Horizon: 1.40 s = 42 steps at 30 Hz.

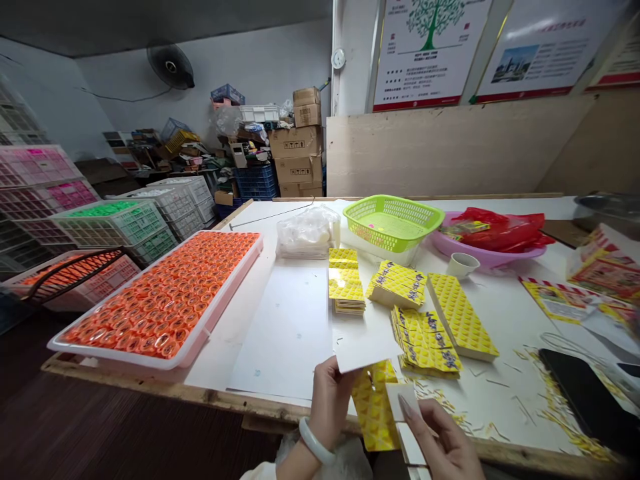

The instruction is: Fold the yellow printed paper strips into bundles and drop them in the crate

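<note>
Right hand (445, 443): seen lowest in the head view, at the near table edge. A small white card strip (403, 399) is pinched narrowly between thumb and fingers.
Left hand (327, 400): closed on two things. A plain white card sheet (363, 347) is raised above the fingers and a yellow printed foil packet (374, 413) hangs below it. A pale bangle (315, 443) is worn on the wrist.
Held items: found between the two hands, over the wooden table edge (150, 385). The strip overlaps the packet's right side.
Blocked from sight: the near corner of a fanned stack of yellow printed cards (425, 343) is covered by the raised sheet.
Behind the hands: three more yellow card stacks (345, 280) are laid near one another on the white tabletop (500, 313).
Left side: a long pink plastic tray (125, 359) is filled with rows of orange wrapped pieces (165, 300).
Far side: a lime green plastic basket (393, 220) is flanked by a clear plastic bag (307, 230) and a pink dish of red bags (495, 240). A small white cup (463, 264) is set in front.
Right edge: a flat black device (590, 400) is surrounded by yellow paper trimmings.
</note>
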Each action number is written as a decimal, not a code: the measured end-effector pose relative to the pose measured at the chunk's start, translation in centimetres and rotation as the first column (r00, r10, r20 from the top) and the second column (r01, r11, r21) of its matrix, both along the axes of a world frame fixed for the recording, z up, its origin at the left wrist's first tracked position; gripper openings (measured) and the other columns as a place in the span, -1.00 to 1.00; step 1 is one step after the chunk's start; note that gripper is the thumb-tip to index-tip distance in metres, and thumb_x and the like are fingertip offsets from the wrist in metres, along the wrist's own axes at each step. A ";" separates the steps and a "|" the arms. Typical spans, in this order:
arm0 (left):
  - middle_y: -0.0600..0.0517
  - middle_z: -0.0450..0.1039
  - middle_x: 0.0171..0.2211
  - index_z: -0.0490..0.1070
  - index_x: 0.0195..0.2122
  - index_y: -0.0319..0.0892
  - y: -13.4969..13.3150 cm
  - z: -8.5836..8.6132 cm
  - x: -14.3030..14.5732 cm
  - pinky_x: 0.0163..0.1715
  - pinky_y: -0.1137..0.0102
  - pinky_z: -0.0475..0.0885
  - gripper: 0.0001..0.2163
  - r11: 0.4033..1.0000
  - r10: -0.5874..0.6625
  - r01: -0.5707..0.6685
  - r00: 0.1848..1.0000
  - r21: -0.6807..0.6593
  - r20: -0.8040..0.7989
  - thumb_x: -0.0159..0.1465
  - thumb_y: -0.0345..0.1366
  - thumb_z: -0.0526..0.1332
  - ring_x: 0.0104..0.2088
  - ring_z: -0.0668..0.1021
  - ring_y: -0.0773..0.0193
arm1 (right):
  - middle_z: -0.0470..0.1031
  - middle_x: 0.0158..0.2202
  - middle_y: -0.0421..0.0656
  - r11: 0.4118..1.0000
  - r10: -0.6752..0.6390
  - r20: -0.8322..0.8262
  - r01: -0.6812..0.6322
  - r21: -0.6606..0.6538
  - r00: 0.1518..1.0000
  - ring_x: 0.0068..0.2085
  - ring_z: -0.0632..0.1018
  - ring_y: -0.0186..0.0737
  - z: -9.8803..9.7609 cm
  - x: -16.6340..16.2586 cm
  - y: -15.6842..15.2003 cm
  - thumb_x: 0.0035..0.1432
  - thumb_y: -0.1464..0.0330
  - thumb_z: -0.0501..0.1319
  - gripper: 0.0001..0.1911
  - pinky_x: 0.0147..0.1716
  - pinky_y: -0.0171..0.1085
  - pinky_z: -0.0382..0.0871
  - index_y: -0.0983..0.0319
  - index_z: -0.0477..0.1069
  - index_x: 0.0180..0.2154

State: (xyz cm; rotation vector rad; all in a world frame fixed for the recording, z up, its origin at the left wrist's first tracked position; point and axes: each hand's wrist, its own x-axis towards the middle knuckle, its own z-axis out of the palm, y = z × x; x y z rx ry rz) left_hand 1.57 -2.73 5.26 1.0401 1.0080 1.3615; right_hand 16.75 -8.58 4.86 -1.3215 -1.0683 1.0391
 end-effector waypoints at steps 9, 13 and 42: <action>-0.10 0.57 -0.37 0.51 -0.32 -0.31 1.0 -3.1 -1.1 -0.30 0.32 0.44 -0.61 0.982 -0.047 0.077 0.984 -0.173 0.171 -0.01 -0.06 0.39 -0.36 0.56 0.16 | 0.40 -0.55 -0.27 0.982 0.000 -0.248 -0.047 -0.182 0.969 -0.50 0.39 -0.37 -1.6 -1.3 0.8 -0.11 0.10 0.35 -0.69 -0.52 -0.46 0.30 0.19 0.39 -0.51; -0.10 0.55 -0.44 0.51 -0.31 -0.28 0.5 -3.1 -1.6 -0.34 0.32 0.45 -0.44 0.937 -0.181 0.252 0.942 -0.243 0.282 0.12 0.21 0.12 -0.38 0.57 0.16 | 0.37 -0.58 -0.29 0.984 -0.074 -0.283 0.024 -0.175 0.956 -0.53 0.34 -0.41 -1.7 -1.8 0.7 -0.15 0.10 0.37 -0.67 -0.56 -0.47 0.22 0.20 0.36 -0.52; -0.13 0.28 -0.05 0.38 -0.02 -0.16 9.8 -7.1 -3.3 -0.04 0.09 0.30 -0.39 0.922 0.109 0.311 0.360 0.230 -0.926 -0.05 0.06 0.36 -0.02 0.32 -0.01 | 0.37 -0.58 -0.24 0.976 0.137 0.314 -0.075 -0.203 0.939 -0.52 0.37 -0.26 -4.9 1.7 5.3 -0.04 -0.05 0.20 -0.57 -0.53 -0.33 0.25 0.21 0.32 -0.52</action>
